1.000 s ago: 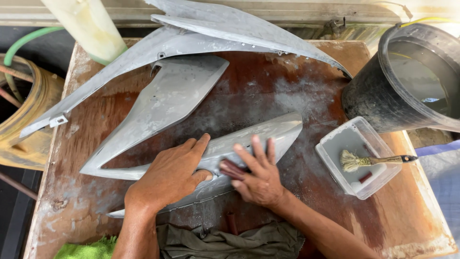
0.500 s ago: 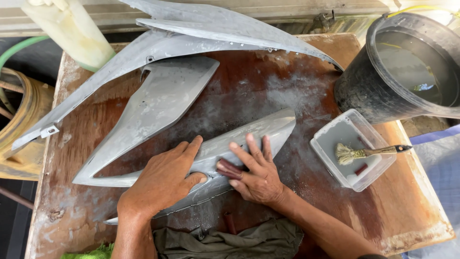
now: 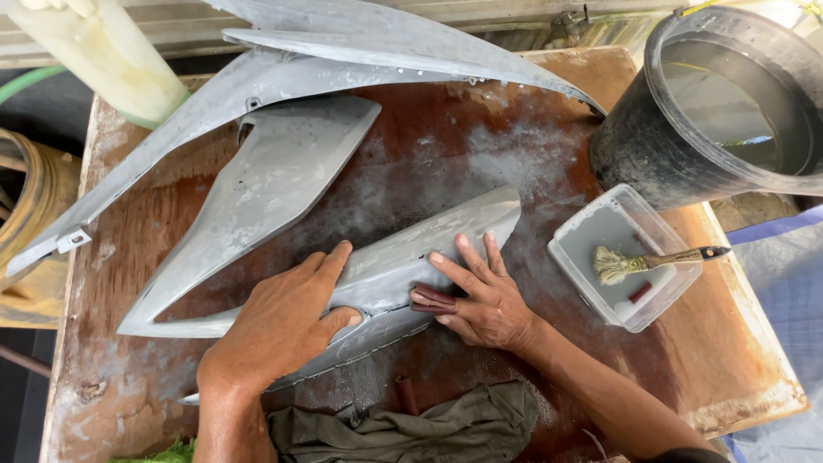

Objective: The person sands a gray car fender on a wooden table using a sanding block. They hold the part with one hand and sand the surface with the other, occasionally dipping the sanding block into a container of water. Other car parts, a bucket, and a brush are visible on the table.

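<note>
A long grey pointed body panel [image 3: 446, 231] lies across a wet wooden table [image 3: 600, 394]. My left hand [image 3: 279, 321] presses flat on the panel's near end, fingers spread, pinning it down. My right hand [image 3: 484, 296] lies on the panel's middle with a folded dark red-brown sanding sheet [image 3: 431, 299] pressed under its fingers against the grey surface. A second grey panel [image 3: 266, 193] sits just behind, and longer curved panels [image 3: 386, 47] lie at the back.
A black bucket of water [image 3: 729, 111] stands at the right rear. A clear plastic tub [image 3: 621, 266] holds a brush [image 3: 647, 261]. An olive rag [image 3: 411, 424] lies at the near edge with a small dark piece [image 3: 405, 394]. A pale bottle [image 3: 103, 51] is far left.
My right hand has slid the sanding sheet to the right along the panel. The left hand stays pressed on it. The view has shifted slightly.
</note>
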